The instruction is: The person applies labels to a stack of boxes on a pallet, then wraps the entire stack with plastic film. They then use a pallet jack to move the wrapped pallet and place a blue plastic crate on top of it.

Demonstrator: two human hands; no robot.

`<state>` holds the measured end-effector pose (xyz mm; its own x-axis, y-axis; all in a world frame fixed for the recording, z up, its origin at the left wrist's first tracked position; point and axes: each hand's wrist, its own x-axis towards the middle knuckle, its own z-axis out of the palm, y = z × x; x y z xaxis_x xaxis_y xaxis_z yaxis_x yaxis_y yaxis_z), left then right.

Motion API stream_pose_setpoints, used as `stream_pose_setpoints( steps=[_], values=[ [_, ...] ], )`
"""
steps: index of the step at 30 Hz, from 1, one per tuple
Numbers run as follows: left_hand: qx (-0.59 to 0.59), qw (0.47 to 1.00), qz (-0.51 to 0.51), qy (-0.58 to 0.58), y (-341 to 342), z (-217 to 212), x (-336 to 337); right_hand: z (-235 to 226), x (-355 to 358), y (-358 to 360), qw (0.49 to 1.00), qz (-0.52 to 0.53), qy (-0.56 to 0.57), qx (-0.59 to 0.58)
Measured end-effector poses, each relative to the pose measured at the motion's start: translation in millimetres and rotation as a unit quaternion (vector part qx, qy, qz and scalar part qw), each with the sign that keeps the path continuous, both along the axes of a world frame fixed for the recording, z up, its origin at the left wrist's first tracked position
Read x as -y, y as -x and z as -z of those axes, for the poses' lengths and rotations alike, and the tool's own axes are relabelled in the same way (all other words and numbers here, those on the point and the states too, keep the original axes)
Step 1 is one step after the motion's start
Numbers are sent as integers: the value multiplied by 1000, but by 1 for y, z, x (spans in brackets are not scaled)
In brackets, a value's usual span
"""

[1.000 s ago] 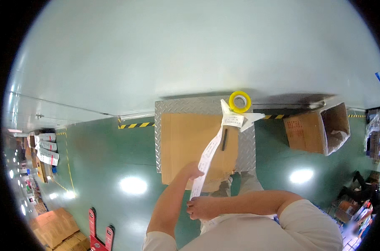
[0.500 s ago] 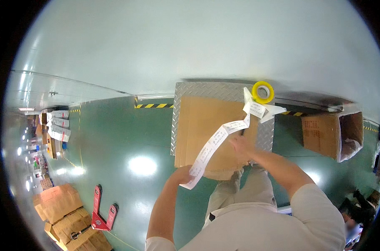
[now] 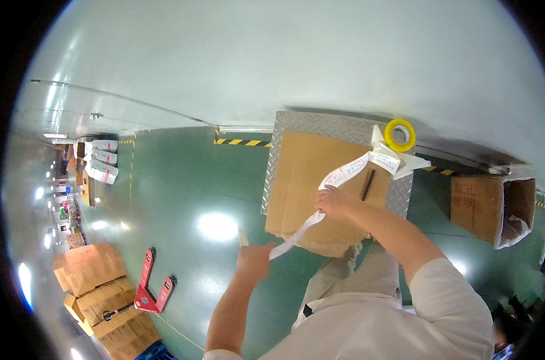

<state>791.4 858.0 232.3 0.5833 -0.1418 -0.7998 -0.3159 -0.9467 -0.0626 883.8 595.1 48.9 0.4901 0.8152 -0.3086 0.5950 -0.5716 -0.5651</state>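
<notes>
A long white strip of printed labels (image 3: pixel 347 173) runs from the box's far right corner down to the near left. My left hand (image 3: pixel 254 262) is closed on its near end, left of the box, with a short tail poking up beyond the fingers. Partway along, my right hand (image 3: pixel 334 203) pinches the strip above the cardboard box (image 3: pixel 302 180). A black pen (image 3: pixel 369 185) lies on the box top, right of that hand. At the far right corner, a yellow roll of tape (image 3: pixel 398 135) rests beside crumpled white paper (image 3: pixel 412 163) where the strip begins.
The box sits on a diamond-plate metal platform (image 3: pixel 277 144) near the wall. An open carton with a plastic liner (image 3: pixel 482 207) stands to the right. On the left are a red pallet jack (image 3: pixel 146 294), stacked cardboard (image 3: pixel 95 279) and white sacks (image 3: pixel 103 161).
My right hand has moved left from over the pen onto the strip's middle, uncovering the pen. The left hand has shifted slightly outward with the strip's end. The whole view has shifted.
</notes>
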Motion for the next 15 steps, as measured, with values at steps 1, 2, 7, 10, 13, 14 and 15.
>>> stream_pose_setpoints(
  steps=[1,2,7,10,13,14,15],
  values=[
    [-11,999,-28,-22,1,9,-9,-6,4,3,1000,11,-13,-23],
    [-23,997,-59,-44,3,14,-14,-22,8,6,1000,8,-27,-14],
    [151,931,-116,311,-11,54,32,-81,31,18,994,-27,-76,68],
    [185,903,-46,385,-27,68,80,-101,39,16,989,-21,-126,81],
    [123,923,-7,365,-37,82,98,-114,53,16,986,1,-152,74],
    [112,925,-7,363,-39,84,101,-116,59,14,991,18,-127,48],
    [102,927,-8,360,-39,85,101,-117,66,11,994,35,-102,22]
  ],
)
